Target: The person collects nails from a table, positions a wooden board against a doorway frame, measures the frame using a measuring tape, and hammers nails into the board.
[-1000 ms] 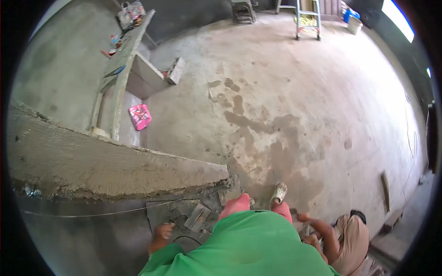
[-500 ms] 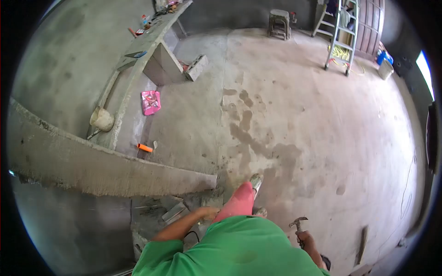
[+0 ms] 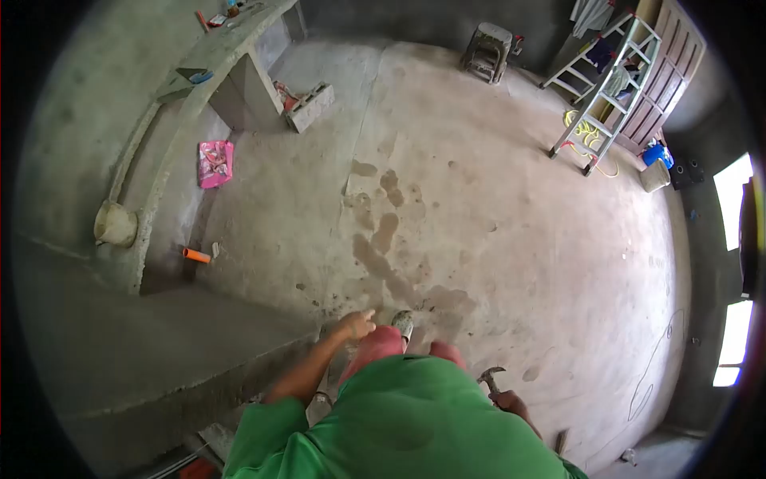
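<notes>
My left hand (image 3: 358,324) is held out in front of my left thigh, over the floor, its fingers partly spread with nothing seen in them. At my right side, my right hand (image 3: 507,401) is wrapped round the handle of a claw hammer (image 3: 492,378), whose head points forward and up. Below me show my green shirt (image 3: 415,415), pink shorts and one light shoe (image 3: 404,322). Left of my left arm is the low plastered concrete wall (image 3: 199,351).
A concrete counter (image 3: 171,152) holds a crusted pot (image 3: 116,223). On the floor are a pink bag (image 3: 215,164), an orange pipe (image 3: 196,255), a concrete block (image 3: 310,108) and wet patches. Farther off stand a stool (image 3: 487,52), a stepladder (image 3: 614,92) and a bucket (image 3: 655,176).
The view has moved forward past the wall's end. My left hand has swung forward and opened out. The hammer came into view in my right hand; the crouching person has left the view.
</notes>
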### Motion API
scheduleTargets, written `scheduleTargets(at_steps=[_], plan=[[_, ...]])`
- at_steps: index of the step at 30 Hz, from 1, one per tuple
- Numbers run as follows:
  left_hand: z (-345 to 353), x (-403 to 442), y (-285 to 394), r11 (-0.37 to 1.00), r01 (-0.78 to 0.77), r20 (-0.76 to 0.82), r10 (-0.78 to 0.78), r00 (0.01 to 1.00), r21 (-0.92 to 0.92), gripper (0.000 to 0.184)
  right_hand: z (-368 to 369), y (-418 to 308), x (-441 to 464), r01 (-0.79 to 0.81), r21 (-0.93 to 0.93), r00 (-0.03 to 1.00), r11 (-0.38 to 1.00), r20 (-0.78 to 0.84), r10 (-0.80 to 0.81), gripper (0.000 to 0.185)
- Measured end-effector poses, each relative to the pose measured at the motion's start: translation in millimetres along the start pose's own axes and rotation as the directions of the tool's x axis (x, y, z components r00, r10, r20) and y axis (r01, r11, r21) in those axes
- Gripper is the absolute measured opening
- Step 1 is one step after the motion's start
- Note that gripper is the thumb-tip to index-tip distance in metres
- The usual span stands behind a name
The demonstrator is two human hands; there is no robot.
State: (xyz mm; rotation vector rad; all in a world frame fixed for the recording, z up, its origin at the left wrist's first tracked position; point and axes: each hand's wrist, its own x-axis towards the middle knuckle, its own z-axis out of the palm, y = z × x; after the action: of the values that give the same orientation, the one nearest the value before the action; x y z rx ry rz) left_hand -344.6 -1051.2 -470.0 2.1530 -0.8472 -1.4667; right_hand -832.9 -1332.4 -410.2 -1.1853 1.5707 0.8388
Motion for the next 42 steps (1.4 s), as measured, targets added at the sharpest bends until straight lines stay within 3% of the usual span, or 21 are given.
scheduleTargets(at_steps=[3, 5, 8, 9, 11, 12, 15, 20, 23, 26, 28, 29, 30, 31, 33, 35, 37, 38, 39, 41, 42], plan=[[-51.1, 38.1, 23.5, 0.994, 0.053, -0.058, -0.048, 0.997, 0.091, 0.067, -21.8, -18.7, 68.2, 0.118, -0.102, 0.991, 0.988, 0.082, -0.110, 0.029], [-70.6, 68.5, 27.4, 0.992, 0.097, -0.211, -0.113, 0.971, -0.083, 0.067, -33.8, -59.0, 74.1, 0.179, -0.143, 0.982, 0.973, 0.093, -0.167, 0.029], [-73.2, 119.3, 11.1, 0.957, 0.083, -0.221, -0.148, 0.964, -0.278, 0.066, -71.7, -127.0, 86.8, -0.130, 0.153, 0.984, 0.980, 0.144, 0.108, 0.031], [-74.0, 144.9, -4.8, 0.959, 0.065, -0.235, -0.133, 0.963, -0.275, 0.066, -87.8, -142.1, 94.6, 0.190, -0.199, 0.978, 0.961, 0.125, -0.167, 0.031], [-80.9, 194.4, -37.8, 0.980, 0.179, -0.052, -0.184, 0.982, -0.091, 0.066, -116.7, -212.2, 112.7, 0.260, -0.335, 0.966, 0.905, 0.103, -0.239, 0.032], [-81.4, 192.1, -38.7, 0.978, 0.162, -0.215, -0.187, 0.959, -0.128, 0.064, -131.4, -251.8, 120.3, 0.245, -0.353, 0.969, 0.903, 0.091, -0.228, 0.033], [-103.2, 221.0, -54.6, 0.896, 0.440, -0.103, -0.443, 0.890, -0.051, 0.067, -179.2, -386.6, 121.4, 0.219, -0.408, 0.975, 0.886, 0.053, -0.217, 0.034], [-213.8, 251.2, -16.2, 0.886, 0.453, -0.059, -0.449, 0.891, 0.099, 0.066, -268.5, -571.8, 132.3, 0.303, -0.336, 0.953, 0.892, 0.084, -0.292, 0.038], [-296.0, 278.6, 25.5, 0.857, 0.410, -0.358, -0.506, 0.784, -0.314, 0.064, -324.1, -648.8, 310.6, 0.181, -0.416, 0.977, 0.891, 0.178, -0.115, 0.040], [-372.0, 314.5, 75.5, 0.625, 0.165, -0.382, -0.642, 0.665, -0.763, 0.066, -355.1, -801.7, 265.8, 0.189, -0.399, 0.981, 0.897, 0.029, -0.194, 0.038], [-410.7, 345.3, 94.7, 0.600, 0.234, -0.297, -0.651, 0.698, -0.765, 0.065, -362.2, -891.1, 238.9, 0.242, -0.324, 0.965, 0.914, -0.020, -0.263, 0.034], [-431.9, 361.2, 99.1, 0.581, 0.306, -0.209, -0.654, 0.727, -0.754, 0.065, -362.3, -925.6, 240.8, 0.246, -0.330, 0.963, 0.911, -0.023, -0.268, 0.034], [-416.0, 403.6, 32.7, 0.891, 0.315, -0.273, -0.408, 0.871, -0.326, 0.065, -360.4, -964.1, 237.3, 0.234, -0.267, 0.966, 0.935, -0.042, -0.254, 0.033], [-415.5, 427.9, 7.0, 0.961, 0.170, -0.356, -0.240, 0.903, -0.216, 0.070, -354.9, -1002.6, 235.4, 0.224, -0.200, 0.969, 0.954, -0.059, -0.240, 0.031], [-454.3, 447.2, 7.3, 0.675, 0.295, -0.137, -0.509, 0.850, -0.676, 0.077, -338.7, -1048.7, 233.1, 0.249, -0.160, 0.964, 0.955, -0.052, -0.260, 0.032], [-518.6, 482.0, -13.2, 0.757, 0.478, -0.083, -0.567, 0.820, -0.446, 0.072, -338.8, -1092.9, 274.0, 0.397, -0.070, 0.918, 0.915, 0.060, -0.393, 0.032], [-584.4, 512.2, -41.7, 0.781, 0.592, -0.057, -0.612, 0.789, -0.198, 0.070, -319.9, -1144.9, 193.6, 0.280, -0.144, 0.959, 0.949, 0.001, -0.283, 0.028], [-631.6, 510.2, -37.5, 0.684, 0.574, -0.085, -0.673, 0.735, -0.450, 0.067, -310.2, -1180.3, 156.4, 0.260, -0.253, 0.964, 0.932, 0.020, -0.264, 0.028], [-660.1, 539.6, -69.0, 0.810, 0.553, -0.315, -0.586, 0.747, -0.196, 0.062, -307.7, -1209.2, 124.4, 0.236, -0.357, 0.971, 0.904, 0.041, -0.237, 0.029], [-732.7, 552.6, -76.8, 0.617, 0.248, -0.396, -0.712, 0.580, -0.747, 0.064, -303.3, -1246.7, 121.7, 0.234, -0.441, 0.972, 0.867, 0.075, -0.224, 0.030], [-780.0, 559.3, -74.5, 0.660, 0.251, -0.432, -0.687, 0.585, -0.708, 0.067, -302.4, -1264.2, 126.8, 0.237, -0.460, 0.971, 0.856, 0.086, -0.223, 0.031]])
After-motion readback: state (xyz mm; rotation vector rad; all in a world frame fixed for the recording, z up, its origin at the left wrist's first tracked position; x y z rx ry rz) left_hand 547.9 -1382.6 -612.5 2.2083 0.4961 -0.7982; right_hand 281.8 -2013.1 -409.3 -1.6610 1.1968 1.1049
